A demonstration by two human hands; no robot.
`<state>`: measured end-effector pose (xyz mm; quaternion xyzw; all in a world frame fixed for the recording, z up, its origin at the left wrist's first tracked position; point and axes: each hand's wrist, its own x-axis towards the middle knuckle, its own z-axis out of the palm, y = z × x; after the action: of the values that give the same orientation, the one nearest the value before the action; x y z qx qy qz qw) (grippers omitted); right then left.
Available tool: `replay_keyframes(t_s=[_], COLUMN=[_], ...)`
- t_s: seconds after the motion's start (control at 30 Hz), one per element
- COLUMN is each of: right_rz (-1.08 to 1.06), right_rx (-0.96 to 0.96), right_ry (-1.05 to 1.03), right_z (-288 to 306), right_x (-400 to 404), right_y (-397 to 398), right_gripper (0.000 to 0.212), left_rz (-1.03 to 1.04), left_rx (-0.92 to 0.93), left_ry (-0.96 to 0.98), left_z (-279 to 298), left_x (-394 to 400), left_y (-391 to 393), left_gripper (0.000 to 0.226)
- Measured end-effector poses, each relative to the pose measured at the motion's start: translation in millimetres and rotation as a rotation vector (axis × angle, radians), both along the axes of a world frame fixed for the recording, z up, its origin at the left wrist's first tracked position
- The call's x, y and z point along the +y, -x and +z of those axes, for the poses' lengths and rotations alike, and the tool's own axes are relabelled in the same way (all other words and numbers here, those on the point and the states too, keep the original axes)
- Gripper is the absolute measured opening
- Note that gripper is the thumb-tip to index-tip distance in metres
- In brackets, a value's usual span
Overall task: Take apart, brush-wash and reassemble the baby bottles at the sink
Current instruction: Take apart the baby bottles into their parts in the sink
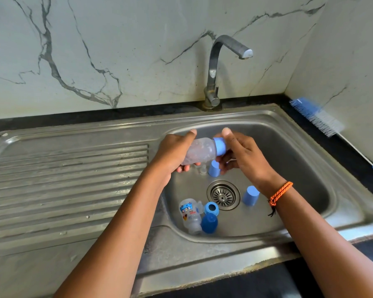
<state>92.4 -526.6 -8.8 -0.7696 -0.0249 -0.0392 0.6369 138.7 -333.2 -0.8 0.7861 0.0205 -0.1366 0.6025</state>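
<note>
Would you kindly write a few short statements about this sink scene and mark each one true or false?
1. The left hand grips the body of the clear bottle. True.
2. The right hand holds the bottle brush. False: its fingers are round the blue collar on the bottle; the bottle brush lies on the counter to the right of the sink.
3. Water runs from the tap. False: no stream shows.
4. A printed bottle lies on its side in the basin. True.
5. A blue cap sits to the right of the drain. True.
</note>
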Motion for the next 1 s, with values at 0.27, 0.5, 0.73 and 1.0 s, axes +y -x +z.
replay_keyframes(t_s=[0.27,0.5,0.73,1.0], right_rz=[0.209,0.108,-0.125,-0.049], right_rx=[-0.063,-0.101,-0.117,-0.163], right_ry=[0.005,-0.031,0.036,0.195], right_z=[6.3,4.7,-5.7,-10.3], right_x=[-12.3,-25.8,-23.8,-8.5], right_y=[1.0,-4.9,-8.4,-7.3], right_gripper=[0.060,0.032,0.043,0.056], left_rz=[0.030,-0.075,-0.185,-0.158], left_rx=[0.004,0.157,0.239,0.274], left_ry=[0.003,-0.024,0.465,0.725], left_z=[-1.5,-1.4,-0.2,-1.1], left_x=[4.4,13.3,20.3,-12.8], left_y=[-3.1,-2.1,-2.2,15.1], left_gripper=[0.054,0.063,0.080,0.069])
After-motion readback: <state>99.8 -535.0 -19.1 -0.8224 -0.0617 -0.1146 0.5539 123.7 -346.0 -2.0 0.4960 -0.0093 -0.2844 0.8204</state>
